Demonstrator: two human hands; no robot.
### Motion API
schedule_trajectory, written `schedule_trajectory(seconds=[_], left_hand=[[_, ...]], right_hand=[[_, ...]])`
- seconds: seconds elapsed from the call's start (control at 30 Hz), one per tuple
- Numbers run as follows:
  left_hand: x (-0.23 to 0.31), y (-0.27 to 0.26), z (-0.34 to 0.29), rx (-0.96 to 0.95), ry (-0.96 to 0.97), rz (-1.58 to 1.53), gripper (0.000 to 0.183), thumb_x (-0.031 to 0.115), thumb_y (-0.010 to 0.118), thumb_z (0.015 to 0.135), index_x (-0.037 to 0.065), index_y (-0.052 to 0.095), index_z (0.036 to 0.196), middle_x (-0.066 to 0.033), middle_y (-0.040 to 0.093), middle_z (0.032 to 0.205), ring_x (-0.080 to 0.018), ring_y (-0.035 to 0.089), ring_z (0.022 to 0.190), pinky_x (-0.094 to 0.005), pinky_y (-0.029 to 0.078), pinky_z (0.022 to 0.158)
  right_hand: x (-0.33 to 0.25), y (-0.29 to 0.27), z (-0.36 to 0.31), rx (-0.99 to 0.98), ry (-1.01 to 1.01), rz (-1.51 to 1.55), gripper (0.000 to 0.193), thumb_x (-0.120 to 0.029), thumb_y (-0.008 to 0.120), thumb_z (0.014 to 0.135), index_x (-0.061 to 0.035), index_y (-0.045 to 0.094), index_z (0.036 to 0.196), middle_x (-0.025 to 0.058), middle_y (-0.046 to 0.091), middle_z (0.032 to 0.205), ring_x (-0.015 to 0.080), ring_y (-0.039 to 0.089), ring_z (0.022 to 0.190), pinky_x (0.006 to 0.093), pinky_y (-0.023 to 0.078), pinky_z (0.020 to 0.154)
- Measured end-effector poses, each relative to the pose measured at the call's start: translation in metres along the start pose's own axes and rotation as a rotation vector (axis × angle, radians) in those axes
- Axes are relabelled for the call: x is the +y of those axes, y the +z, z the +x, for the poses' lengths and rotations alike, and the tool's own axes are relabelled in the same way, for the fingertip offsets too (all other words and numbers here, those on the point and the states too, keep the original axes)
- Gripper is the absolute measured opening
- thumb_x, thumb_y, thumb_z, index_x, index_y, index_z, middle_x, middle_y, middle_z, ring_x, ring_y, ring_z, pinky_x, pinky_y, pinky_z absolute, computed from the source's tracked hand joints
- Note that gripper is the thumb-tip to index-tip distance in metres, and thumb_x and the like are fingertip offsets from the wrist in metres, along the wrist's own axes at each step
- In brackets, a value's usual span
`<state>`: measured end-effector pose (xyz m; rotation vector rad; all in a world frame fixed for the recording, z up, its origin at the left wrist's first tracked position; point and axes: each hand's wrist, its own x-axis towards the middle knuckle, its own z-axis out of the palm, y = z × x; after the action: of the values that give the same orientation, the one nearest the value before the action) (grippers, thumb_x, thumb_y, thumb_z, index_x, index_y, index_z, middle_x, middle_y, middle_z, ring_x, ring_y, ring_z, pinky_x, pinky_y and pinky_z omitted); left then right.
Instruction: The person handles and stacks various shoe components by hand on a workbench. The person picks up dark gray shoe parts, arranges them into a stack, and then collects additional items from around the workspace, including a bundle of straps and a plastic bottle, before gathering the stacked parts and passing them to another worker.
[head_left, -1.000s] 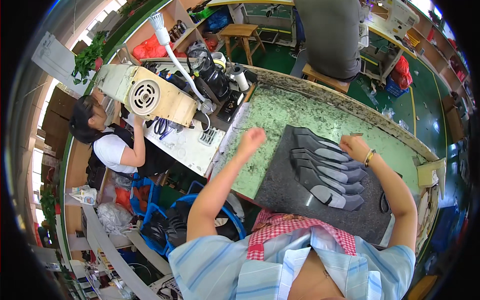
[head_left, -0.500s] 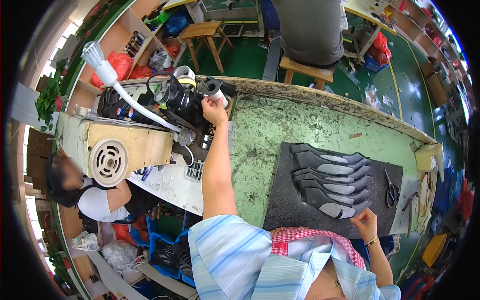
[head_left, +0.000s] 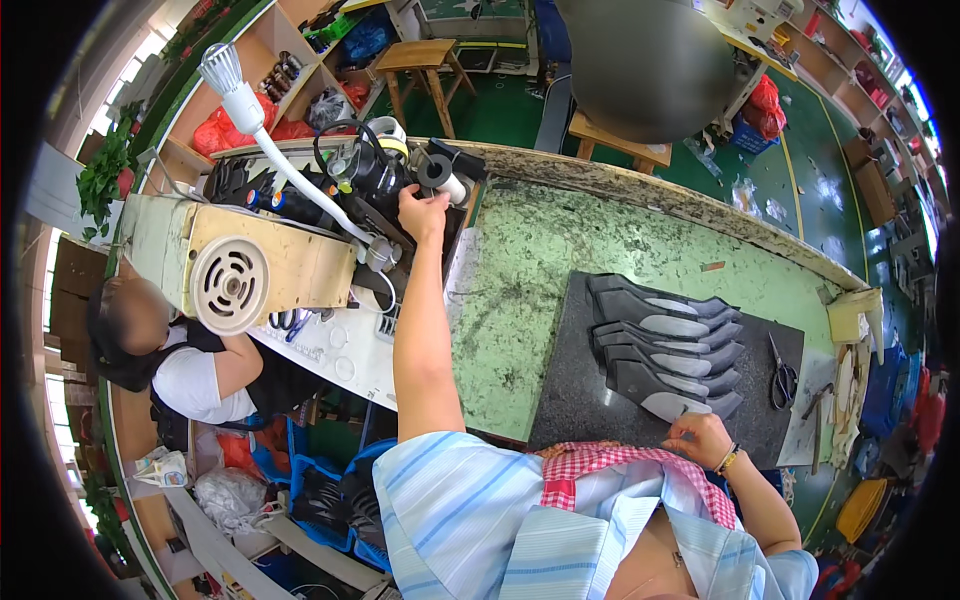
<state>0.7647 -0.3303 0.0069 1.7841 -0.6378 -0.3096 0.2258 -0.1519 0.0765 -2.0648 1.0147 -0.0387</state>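
My left hand (head_left: 425, 212) reaches to the far left of the bench, beside a spool (head_left: 454, 188) with a black end and a white core. Its fingers look apart and bent near the spool's lower edge; whether they touch it is unclear. My right hand (head_left: 700, 438) is closed at the near edge of a dark slab (head_left: 565, 410). Its fingertips are pinched, and what they hold, if anything, is too small to name. Just beyond it, several curved black-and-grey panels (head_left: 672, 368) lie overlapped in a row on the slab.
Black scissors (head_left: 783, 380) lie at the slab's right. A white gooseneck lamp (head_left: 300, 185) arches over a cream machine housing (head_left: 300, 262) at left. Another person (head_left: 205, 380) sits beyond it. Wooden stools (head_left: 425, 58) and another person's back (head_left: 640, 70) are past the bench's raised edge.
My right hand has drawn left and nearer to me along the slab's edge. My left hand has shifted slightly left of the spool, baring more of its white core. The view has turned slightly.
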Motion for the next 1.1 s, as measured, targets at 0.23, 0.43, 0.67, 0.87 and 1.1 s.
schedule_trajectory(seconds=[0.23,0.43,0.67,0.87,1.1], left_hand=[[0.048,-0.054,-0.158,-0.443,-0.346,-0.624,0.063,-0.006,0.072,0.072,0.001,0.035,0.122,-0.0160,0.065,0.078,-0.0203,0.065,0.065,-0.0300,0.052,0.058],[0.170,-0.185,-0.414,-0.885,0.053,-0.231,0.068,0.002,0.073,0.076,0.009,0.038,0.134,-0.0113,0.070,0.085,-0.0181,0.068,0.073,-0.0293,0.053,0.074],[0.272,-0.211,-0.488,-1.110,0.597,-0.019,0.040,0.006,0.073,0.075,0.008,0.062,0.114,-0.0058,0.070,0.082,-0.0138,0.068,0.069,-0.0247,0.054,0.060],[0.298,-0.166,-0.453,-0.760,0.919,0.115,0.060,0.042,0.073,0.074,0.004,0.056,0.117,-0.0097,0.065,0.087,-0.0184,0.064,0.073,-0.0285,0.051,0.067],[0.178,-0.073,-0.470,-1.394,-0.213,-0.121,0.027,0.022,0.053,0.095,0.002,0.059,0.112,0.0035,0.055,0.060,-0.0029,0.050,0.053,-0.0176,0.037,0.050]], right_hand=[[-0.001,0.001,-0.003,0.062,-0.060,0.155,0.015,-0.018,0.074,0.072,-0.0055,0.066,0.077,0.0087,0.066,0.074,0.0256,0.064,0.070,0.0321,0.049,0.062],[-0.065,-0.026,0.018,-0.126,-0.338,0.645,0.030,-0.015,0.066,0.084,0.0019,0.062,0.109,0.0125,0.068,0.102,0.0183,0.065,0.094,0.0290,0.050,0.083],[-0.184,-0.008,-0.003,-0.851,-0.107,1.517,0.046,-0.038,0.042,0.098,0.0000,0.053,0.121,0.0146,0.067,0.095,0.0213,0.065,0.086,0.0304,0.051,0.078],[-0.143,-0.047,-0.066,-0.579,-0.630,0.622,0.037,-0.031,0.044,0.097,-0.0027,0.062,0.083,0.0069,0.056,0.064,0.0142,0.054,0.056,0.0313,0.046,0.058],[0.012,-0.084,-0.105,-0.419,-0.216,0.459,0.027,-0.024,0.051,0.093,-0.0023,0.067,0.090,0.0039,0.059,0.068,0.0090,0.049,0.058,0.0263,0.043,0.055]])
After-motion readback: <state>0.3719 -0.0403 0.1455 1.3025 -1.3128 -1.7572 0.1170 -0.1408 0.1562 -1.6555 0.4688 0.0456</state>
